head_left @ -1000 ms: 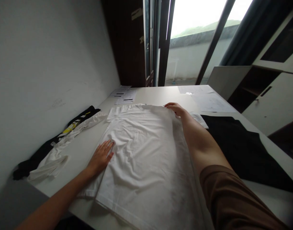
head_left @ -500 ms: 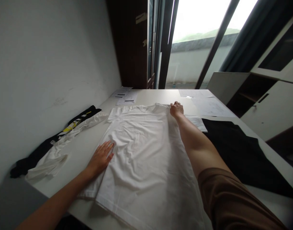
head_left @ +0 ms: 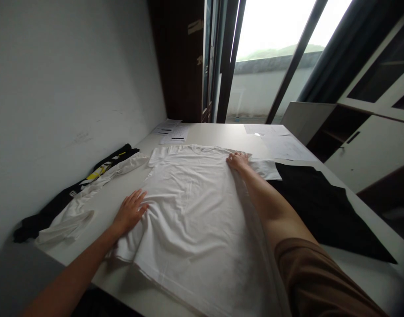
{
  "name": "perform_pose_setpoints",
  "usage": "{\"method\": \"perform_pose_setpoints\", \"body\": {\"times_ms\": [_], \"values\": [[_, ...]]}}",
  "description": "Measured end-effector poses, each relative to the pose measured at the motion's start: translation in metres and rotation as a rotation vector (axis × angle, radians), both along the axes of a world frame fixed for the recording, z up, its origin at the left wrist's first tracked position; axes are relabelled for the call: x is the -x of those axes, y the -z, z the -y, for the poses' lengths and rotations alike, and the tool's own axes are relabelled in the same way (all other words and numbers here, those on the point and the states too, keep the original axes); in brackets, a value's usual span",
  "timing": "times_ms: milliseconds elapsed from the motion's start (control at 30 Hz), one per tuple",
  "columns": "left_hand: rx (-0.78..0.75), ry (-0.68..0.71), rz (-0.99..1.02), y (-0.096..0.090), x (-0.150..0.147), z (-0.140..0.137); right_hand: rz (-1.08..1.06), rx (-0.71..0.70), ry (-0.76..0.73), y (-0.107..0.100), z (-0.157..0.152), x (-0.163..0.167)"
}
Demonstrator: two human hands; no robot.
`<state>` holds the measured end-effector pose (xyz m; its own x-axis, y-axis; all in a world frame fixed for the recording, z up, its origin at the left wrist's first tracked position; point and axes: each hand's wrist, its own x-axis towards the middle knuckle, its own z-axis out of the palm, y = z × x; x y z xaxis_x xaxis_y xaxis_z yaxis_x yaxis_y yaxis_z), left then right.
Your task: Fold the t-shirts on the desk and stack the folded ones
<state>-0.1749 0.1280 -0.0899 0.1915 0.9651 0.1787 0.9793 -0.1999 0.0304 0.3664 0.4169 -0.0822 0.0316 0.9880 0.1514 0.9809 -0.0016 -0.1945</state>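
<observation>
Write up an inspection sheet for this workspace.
Surface: flat white table, partly covered.
Job's things: wrinkled white fabric T-shirt, collar at the far end.
Clutter: black fabric garment, right; crumpled black-and-yellow fabric bundle beside crumpled white cloth, left; white paper sheets, far end.
Hands: left hand, fingers spread, at the T-shirt's left edge; right hand on its far right shoulder.
Cables: nothing seen.
Surroundings: grey wall, left; dark brown cabinet and glass window ahead.
</observation>
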Motion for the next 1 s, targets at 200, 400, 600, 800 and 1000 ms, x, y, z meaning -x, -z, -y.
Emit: {"method": "perform_pose_setpoints", "body": {"times_ms": [200,400,600,800,1000], "values": [[0.01,-0.018,-0.063,0.003,0.022,0.004,-0.008,-0.12,0.107,-0.006,0.024,-0.041],[0.017,0.02,-0.065,0.004,0.029,0.011,-0.067,-0.216,0.529,-0.008,0.075,-0.087],[-0.032,0.026,-0.022,0.005,0.025,0.006,-0.276,-0.16,0.575,-0.014,0.097,-0.115],[-0.014,0.292,0.088,-0.016,-0.028,0.008,-0.349,-0.382,0.529,-0.028,0.102,-0.121],[0.159,0.637,0.172,-0.058,-0.122,0.023,-0.426,-0.198,0.55,-0.035,0.108,-0.116]]}}
